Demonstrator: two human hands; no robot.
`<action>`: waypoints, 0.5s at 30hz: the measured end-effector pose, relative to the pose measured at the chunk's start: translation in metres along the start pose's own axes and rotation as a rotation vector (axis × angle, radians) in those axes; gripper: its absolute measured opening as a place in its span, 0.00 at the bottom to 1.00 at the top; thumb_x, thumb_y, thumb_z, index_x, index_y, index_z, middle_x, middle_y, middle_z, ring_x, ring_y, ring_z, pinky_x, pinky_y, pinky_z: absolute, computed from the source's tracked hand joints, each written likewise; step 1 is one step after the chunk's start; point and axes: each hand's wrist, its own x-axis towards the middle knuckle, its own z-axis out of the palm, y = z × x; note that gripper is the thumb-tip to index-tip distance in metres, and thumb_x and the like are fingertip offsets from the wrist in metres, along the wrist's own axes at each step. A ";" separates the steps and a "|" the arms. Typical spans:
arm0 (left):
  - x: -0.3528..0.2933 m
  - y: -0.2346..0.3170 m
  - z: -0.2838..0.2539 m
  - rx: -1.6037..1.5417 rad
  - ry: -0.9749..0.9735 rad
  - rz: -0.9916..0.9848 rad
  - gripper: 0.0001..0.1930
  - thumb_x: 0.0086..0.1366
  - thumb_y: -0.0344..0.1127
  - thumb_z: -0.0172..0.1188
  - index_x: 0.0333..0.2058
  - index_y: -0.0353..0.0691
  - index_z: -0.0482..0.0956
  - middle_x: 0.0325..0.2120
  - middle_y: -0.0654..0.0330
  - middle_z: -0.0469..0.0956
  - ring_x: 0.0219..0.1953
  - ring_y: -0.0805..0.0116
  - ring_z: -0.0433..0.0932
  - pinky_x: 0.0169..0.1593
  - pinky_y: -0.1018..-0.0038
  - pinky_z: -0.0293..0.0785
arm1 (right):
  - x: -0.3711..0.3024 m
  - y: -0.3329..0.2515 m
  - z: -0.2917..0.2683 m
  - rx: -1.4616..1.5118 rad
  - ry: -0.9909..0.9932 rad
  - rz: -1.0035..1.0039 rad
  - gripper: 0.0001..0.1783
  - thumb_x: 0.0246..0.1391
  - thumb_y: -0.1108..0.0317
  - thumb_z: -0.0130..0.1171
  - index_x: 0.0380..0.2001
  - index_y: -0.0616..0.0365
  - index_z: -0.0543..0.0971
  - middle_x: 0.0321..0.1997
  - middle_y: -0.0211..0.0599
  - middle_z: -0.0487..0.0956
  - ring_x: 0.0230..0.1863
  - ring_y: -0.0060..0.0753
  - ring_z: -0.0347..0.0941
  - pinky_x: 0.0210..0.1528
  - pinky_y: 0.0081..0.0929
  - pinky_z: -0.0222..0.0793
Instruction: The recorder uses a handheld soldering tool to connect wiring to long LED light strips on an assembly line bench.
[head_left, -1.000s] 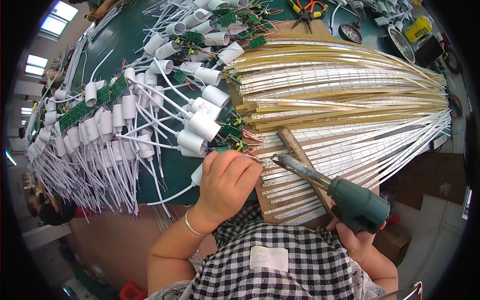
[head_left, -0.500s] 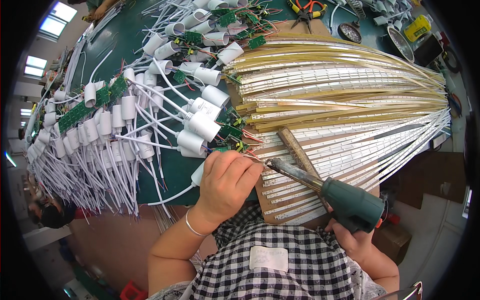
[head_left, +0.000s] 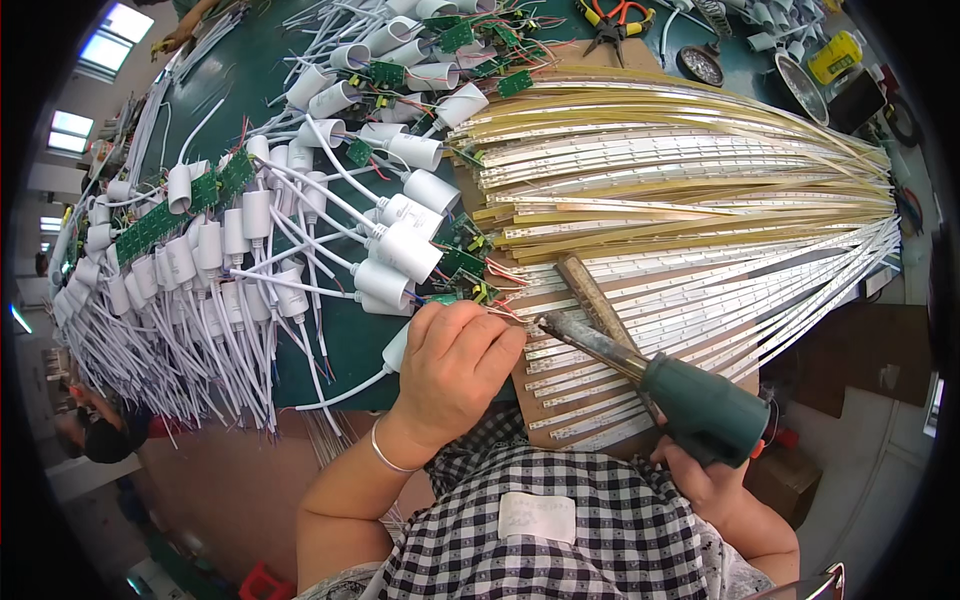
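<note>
My left hand [head_left: 455, 350] is closed in a pinch at the ends of the white LED strips [head_left: 580, 385]. Thin wires [head_left: 508, 314] run into its fingertips from a small green circuit board [head_left: 462, 262]. A white cylindrical cap [head_left: 393, 352] with a cable lies partly behind that hand. My right hand [head_left: 705, 482] grips a green soldering gun [head_left: 708, 408]. Its metal tip points left, just right of my left fingertips and close above the strip ends. Whether the tip touches anything, I cannot tell.
A worn flat bar [head_left: 600, 305] lies across the strips. More caps with cables and boards [head_left: 230, 230] crowd the green table's left. Pliers [head_left: 612, 30], a small round dish [head_left: 700, 65] and a yellow bottle [head_left: 836, 57] sit at the back.
The soldering gun's tip has shifted slightly right, away from my left fingertips. My left hand keeps its pinch in nearly the same spot.
</note>
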 end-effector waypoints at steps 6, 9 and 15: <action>-0.001 0.001 0.000 0.010 -0.006 -0.005 0.09 0.46 0.30 0.62 0.30 0.44 0.81 0.29 0.68 0.75 0.38 0.66 0.72 0.43 0.69 0.64 | -0.005 -0.004 0.002 0.206 0.106 0.020 0.30 0.46 0.81 0.45 0.57 0.71 0.62 0.43 0.48 0.74 0.31 0.34 0.75 0.37 0.30 0.74; 0.000 0.001 0.000 0.010 -0.010 -0.004 0.10 0.46 0.29 0.62 0.31 0.45 0.81 0.30 0.68 0.75 0.38 0.66 0.72 0.43 0.69 0.64 | -0.003 -0.001 -0.001 0.125 0.023 -0.068 0.30 0.45 0.82 0.43 0.56 0.72 0.62 0.42 0.49 0.74 0.31 0.34 0.75 0.37 0.29 0.74; 0.000 0.002 0.000 0.015 -0.009 -0.010 0.11 0.45 0.28 0.64 0.31 0.45 0.80 0.30 0.68 0.75 0.38 0.65 0.72 0.44 0.68 0.64 | -0.001 -0.008 -0.002 0.140 0.019 -0.026 0.29 0.45 0.84 0.42 0.55 0.73 0.64 0.39 0.48 0.75 0.29 0.34 0.75 0.36 0.29 0.74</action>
